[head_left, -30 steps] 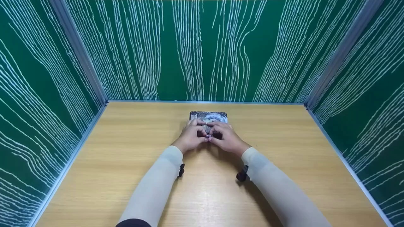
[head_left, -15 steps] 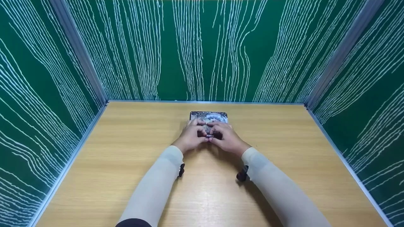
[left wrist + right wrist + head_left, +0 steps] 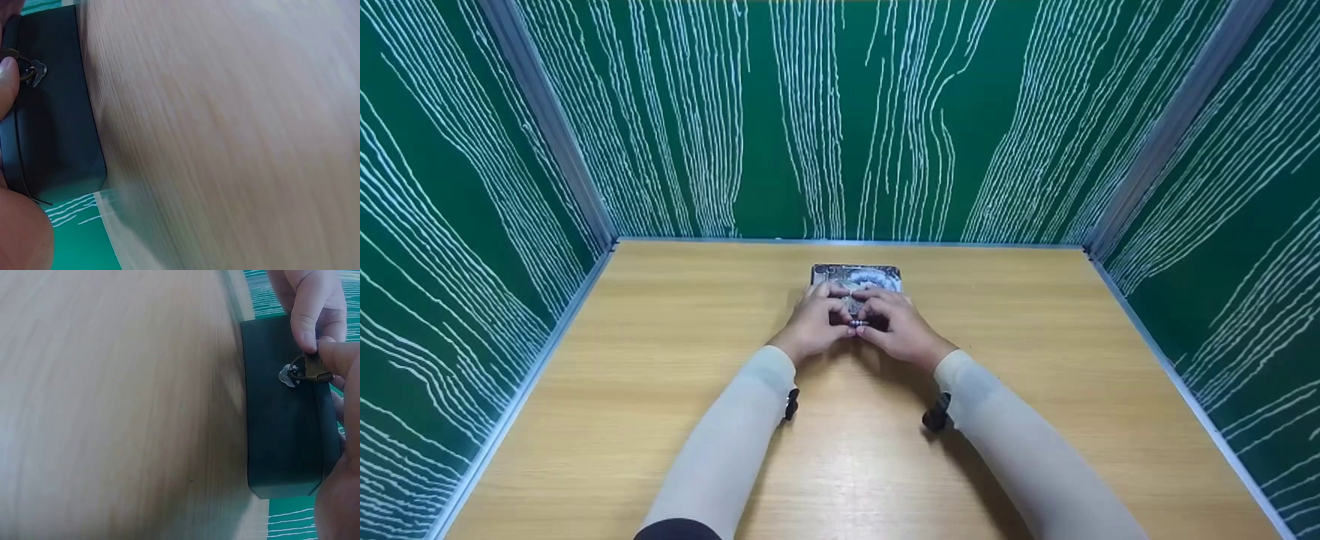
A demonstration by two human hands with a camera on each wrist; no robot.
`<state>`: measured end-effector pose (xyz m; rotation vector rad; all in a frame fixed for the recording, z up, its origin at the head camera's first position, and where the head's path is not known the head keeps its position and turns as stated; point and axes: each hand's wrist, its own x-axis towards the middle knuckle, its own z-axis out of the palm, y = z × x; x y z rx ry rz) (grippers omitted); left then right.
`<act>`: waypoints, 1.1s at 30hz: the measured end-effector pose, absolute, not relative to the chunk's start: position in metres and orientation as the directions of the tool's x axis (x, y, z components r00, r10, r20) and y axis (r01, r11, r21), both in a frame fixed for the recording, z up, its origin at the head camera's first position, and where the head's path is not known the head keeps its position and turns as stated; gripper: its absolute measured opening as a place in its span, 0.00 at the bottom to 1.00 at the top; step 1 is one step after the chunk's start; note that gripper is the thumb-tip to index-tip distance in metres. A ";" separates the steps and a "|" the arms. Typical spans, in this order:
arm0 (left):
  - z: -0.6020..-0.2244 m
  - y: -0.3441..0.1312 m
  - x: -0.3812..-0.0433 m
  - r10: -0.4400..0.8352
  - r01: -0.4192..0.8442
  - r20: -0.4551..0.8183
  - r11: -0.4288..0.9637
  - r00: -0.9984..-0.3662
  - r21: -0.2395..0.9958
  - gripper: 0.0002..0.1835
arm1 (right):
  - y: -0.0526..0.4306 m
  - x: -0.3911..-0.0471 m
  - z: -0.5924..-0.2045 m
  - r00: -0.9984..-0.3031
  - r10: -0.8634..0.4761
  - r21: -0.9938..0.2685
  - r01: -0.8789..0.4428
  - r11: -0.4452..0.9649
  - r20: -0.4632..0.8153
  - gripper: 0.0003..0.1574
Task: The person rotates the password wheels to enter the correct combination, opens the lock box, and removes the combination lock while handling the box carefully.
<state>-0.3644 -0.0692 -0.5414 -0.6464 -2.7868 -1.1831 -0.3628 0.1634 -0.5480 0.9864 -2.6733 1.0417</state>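
A small dark box with a patterned grey lid (image 3: pixel 877 278) sits on the table below the back wall. Its plain dark front (image 3: pixel 53 129) carries a brass-coloured metal clasp (image 3: pixel 316 371), with a wire loop at a silver catch plate (image 3: pixel 287 376). My left hand (image 3: pixel 815 324) curls over the lid's left side, its thumb at the clasp. From the right, my right hand (image 3: pixel 901 330) curls over the lid likewise, with its thumb on the clasp beside the left thumb. Both hands hide much of the lid. The loop still lies around the catch plate.
The wooden table (image 3: pixel 840 465) spreads in front of the box and to both sides. Green panels with white wavy lines (image 3: pixel 765 150) enclose it at the back, left and right. A dark device (image 3: pixel 936 414) sits at the right cuff.
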 end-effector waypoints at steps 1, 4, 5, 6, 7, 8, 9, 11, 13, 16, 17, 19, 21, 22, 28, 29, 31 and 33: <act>-0.541 -0.069 -0.364 0.358 0.393 0.200 0.621 -0.912 0.678 0.08 | 0.163 -0.363 -0.548 -0.783 -0.534 -0.569 -0.609 0.553 0.319 0.10; -0.541 -0.069 -0.365 0.353 0.388 0.198 0.625 -0.914 0.678 0.08 | 0.163 -0.362 -0.547 -0.782 -0.534 -0.569 -0.611 0.551 0.322 0.11; -0.541 -0.069 -0.365 0.351 0.386 0.197 0.626 -0.915 0.678 0.08 | 0.163 -0.363 -0.547 -0.783 -0.533 -0.570 -0.609 0.552 0.321 0.11; -0.541 -0.069 -0.365 0.350 0.384 0.195 0.628 -0.916 0.677 0.08 | 0.164 -0.363 -0.547 -0.784 -0.532 -0.570 -0.608 0.553 0.320 0.11; -0.541 -0.069 -0.364 0.348 0.380 0.191 0.629 -0.918 0.678 0.08 | 0.164 -0.363 -0.547 -0.786 -0.531 -0.570 -0.606 0.555 0.318 0.11; -0.541 -0.068 -0.364 0.346 0.376 0.188 0.630 -0.919 0.679 0.08 | 0.164 -0.363 -0.547 -0.786 -0.531 -0.569 -0.605 0.557 0.316 0.11; -0.541 -0.068 -0.364 0.345 0.373 0.184 0.631 -0.920 0.680 0.08 | 0.164 -0.363 -0.547 -0.786 -0.531 -0.568 -0.605 0.557 0.316 0.11; -0.541 -0.069 -0.364 0.345 0.371 0.181 0.632 -0.921 0.680 0.08 | 0.164 -0.363 -0.547 -0.787 -0.530 -0.568 -0.604 0.559 0.315 0.10; -0.541 -0.068 -0.364 0.345 0.372 0.183 0.633 -0.921 0.679 0.08 | 0.164 -0.363 -0.547 -0.790 -0.528 -0.569 -0.600 0.562 0.312 0.09; -0.542 -0.068 -0.365 0.347 0.377 0.187 0.632 -0.919 0.677 0.08 | 0.163 -0.363 -0.547 -0.801 -0.524 -0.575 -0.584 0.574 0.291 0.09; -0.542 -0.068 -0.365 0.347 0.377 0.188 0.632 -0.919 0.677 0.08 | 0.163 -0.363 -0.547 -0.805 -0.522 -0.575 -0.578 0.579 0.282 0.09; -0.542 -0.068 -0.365 0.348 0.379 0.189 0.632 -0.918 0.676 0.08 | 0.163 -0.363 -0.547 -0.812 -0.520 -0.578 -0.566 0.587 0.267 0.09; -0.542 -0.068 -0.365 0.349 0.380 0.190 0.632 -0.918 0.676 0.08 | 0.163 -0.363 -0.546 -0.814 -0.518 -0.577 -0.563 0.592 0.263 0.10; -0.542 -0.068 -0.365 0.352 0.386 0.196 0.628 -0.915 0.675 0.08 | 0.163 -0.363 -0.547 -0.813 -0.518 -0.578 -0.564 0.590 0.266 0.10; -0.543 -0.069 -0.366 0.368 0.413 0.219 0.611 -0.904 0.676 0.09 | 0.164 -0.362 -0.548 -0.807 -0.517 -0.593 -0.572 0.567 0.285 0.11; -0.543 -0.069 -0.366 0.367 0.411 0.218 0.611 -0.904 0.676 0.09 | 0.164 -0.362 -0.548 -0.807 -0.516 -0.594 -0.572 0.565 0.287 0.11; -0.543 -0.069 -0.366 0.365 0.408 0.215 0.611 -0.906 0.678 0.09 | 0.164 -0.362 -0.548 -0.809 -0.516 -0.597 -0.569 0.565 0.282 0.11; -0.543 -0.068 -0.366 0.362 0.401 0.209 0.616 -0.908 0.678 0.09 | 0.164 -0.362 -0.548 -0.808 -0.516 -0.595 -0.570 0.567 0.282 0.11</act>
